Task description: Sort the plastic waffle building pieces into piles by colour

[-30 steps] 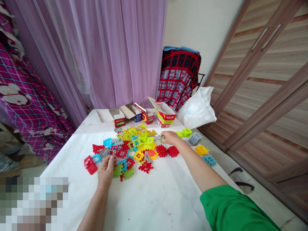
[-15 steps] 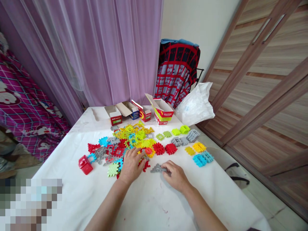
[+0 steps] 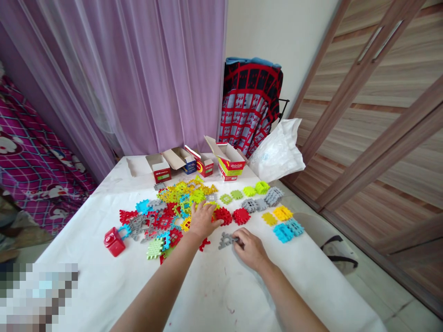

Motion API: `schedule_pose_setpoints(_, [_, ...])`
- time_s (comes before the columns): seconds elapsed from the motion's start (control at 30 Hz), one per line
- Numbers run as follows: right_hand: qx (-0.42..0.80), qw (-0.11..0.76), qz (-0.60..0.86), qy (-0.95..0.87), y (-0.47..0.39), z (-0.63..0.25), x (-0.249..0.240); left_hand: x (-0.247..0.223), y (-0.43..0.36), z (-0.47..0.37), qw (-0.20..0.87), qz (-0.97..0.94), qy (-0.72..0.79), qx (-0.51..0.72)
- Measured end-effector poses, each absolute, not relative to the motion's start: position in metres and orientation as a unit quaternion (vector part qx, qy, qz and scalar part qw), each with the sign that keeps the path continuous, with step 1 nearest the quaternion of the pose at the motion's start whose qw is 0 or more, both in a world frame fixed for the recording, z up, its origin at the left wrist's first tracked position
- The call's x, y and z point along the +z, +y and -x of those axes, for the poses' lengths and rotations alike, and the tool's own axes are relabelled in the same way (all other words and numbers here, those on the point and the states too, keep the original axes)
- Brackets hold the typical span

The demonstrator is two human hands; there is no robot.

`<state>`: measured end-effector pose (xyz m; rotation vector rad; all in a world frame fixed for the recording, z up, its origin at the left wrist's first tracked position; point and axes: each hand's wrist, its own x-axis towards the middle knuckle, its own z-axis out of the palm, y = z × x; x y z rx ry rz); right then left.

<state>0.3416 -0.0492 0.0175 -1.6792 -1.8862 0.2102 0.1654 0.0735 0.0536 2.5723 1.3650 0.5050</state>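
Note:
A mixed pile of plastic building pieces (image 3: 164, 221) in red, grey, blue and yellow covers the middle of the white-clothed table. Over its right edge reaches my left hand (image 3: 203, 220), fingers spread, beside a red gear-shaped stack (image 3: 223, 216). My right hand (image 3: 249, 247) is closed on a grey piece (image 3: 227, 240), whose toothed end sticks out to the left just above the cloth. Sorted groups lie to the right: another red stack (image 3: 241, 216), grey pieces (image 3: 274, 196), green pieces (image 3: 262, 187), yellow pieces (image 3: 283, 212) and blue pieces (image 3: 284, 233).
Opened cardboard boxes (image 3: 231, 161) line the table's back edge, with a white plastic bag (image 3: 277, 152) at their right. A red container (image 3: 114, 241) sits left of the pile. Wooden wardrobe doors (image 3: 374, 124) stand beyond the table on the right.
My left hand has moved forward and right over the pile, towards the red stack. My right hand keeps hold of the grey piece, which is turned slightly. The whole view has shifted a little.

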Motion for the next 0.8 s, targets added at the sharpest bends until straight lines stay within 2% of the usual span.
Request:
schedule_pose_setpoints(0.47, [0.079,0.334,0.649,-0.679,-0.043,-0.345,0.009,0.062,0.066,-0.176,0.158,-0.873,0.417,0.198])
schedule_pose_setpoints(0.8, [0.098,0.332,0.656,-0.67,-0.043,-0.344,0.01,0.061,0.058,-0.184,0.159,-0.869,0.416,0.216])
